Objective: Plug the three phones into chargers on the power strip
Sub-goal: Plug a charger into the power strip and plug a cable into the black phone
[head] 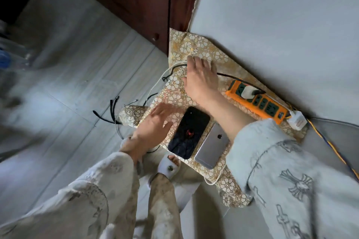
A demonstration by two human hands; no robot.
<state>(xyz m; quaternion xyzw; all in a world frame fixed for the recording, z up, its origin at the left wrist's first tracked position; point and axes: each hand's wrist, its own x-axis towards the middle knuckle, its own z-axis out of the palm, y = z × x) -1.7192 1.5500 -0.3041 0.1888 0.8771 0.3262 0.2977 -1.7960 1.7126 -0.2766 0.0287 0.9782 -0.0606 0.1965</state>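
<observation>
right hand (200, 75) is flat, fingers straight, on the white cable (155, 83) beyond the black phone (188, 132), while the spread left hand (155, 122) hovers just beside that phone's long edge

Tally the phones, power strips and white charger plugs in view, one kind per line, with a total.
Phones: 2, a black phone and a silver phone
Power strips: 1, the orange power strip
White charger plugs: 2, and
Total: 5

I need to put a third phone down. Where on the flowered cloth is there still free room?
Bare cloth shows between the right hand and the wardrobe, and along the near edge below the silver phone. The middle is crowded by both phones, forearm and power strip.
</observation>
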